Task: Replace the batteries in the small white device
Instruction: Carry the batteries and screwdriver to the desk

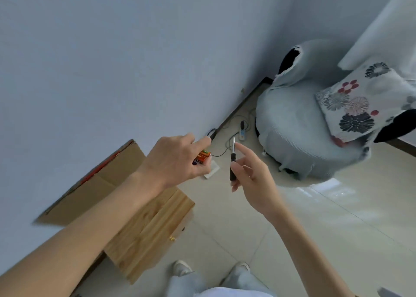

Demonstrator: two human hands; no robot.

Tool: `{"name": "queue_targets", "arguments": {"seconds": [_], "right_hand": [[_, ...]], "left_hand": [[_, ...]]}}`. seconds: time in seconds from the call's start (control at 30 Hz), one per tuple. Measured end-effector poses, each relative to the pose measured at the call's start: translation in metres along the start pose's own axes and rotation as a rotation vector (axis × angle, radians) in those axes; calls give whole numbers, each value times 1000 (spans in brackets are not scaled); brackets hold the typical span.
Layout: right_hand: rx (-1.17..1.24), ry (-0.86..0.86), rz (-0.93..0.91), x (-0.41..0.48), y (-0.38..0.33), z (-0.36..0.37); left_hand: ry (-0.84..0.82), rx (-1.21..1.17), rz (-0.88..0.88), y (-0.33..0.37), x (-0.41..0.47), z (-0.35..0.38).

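Note:
My left hand (pixel 174 159) is raised in front of me and grips orange batteries (pixel 202 156), whose ends stick out past its fingers. A small white device (pixel 212 169) shows just under that hand; whether the hand also holds it I cannot tell. To its right, my right hand (pixel 249 179) pinches a small screwdriver (pixel 232 161) with a black handle, its metal shaft pointing up. The two hands are a short gap apart.
A wooden cabinet (pixel 148 233) stands below my left arm with a cardboard box (pixel 99 184) against the wall behind it. A grey covered chair (pixel 299 130) with a flowered cloth (pixel 353 107) fills the right. A power strip (pixel 242 130) and cables lie on the tiled floor.

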State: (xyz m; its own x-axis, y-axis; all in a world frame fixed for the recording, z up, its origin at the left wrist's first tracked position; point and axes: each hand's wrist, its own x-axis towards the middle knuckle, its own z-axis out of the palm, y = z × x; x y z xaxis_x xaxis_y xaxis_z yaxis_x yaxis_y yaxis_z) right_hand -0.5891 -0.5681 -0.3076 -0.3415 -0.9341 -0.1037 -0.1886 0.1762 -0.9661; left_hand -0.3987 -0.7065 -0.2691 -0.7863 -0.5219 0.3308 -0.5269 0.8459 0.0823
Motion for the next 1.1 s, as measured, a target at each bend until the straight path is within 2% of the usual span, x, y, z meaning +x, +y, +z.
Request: {"name": "queue_targets", "arguments": {"seconds": [0.33, 0.7, 1.1], "right_hand": [[106, 391, 3, -82, 13, -212], [176, 821, 75, -154, 44, -379], [155, 1201, 139, -153, 81, -583]], "left_hand": [[73, -104, 407, 195, 164, -1], [74, -229, 822, 395, 309, 47], [143, -419, 1097, 592, 492, 123]]}}
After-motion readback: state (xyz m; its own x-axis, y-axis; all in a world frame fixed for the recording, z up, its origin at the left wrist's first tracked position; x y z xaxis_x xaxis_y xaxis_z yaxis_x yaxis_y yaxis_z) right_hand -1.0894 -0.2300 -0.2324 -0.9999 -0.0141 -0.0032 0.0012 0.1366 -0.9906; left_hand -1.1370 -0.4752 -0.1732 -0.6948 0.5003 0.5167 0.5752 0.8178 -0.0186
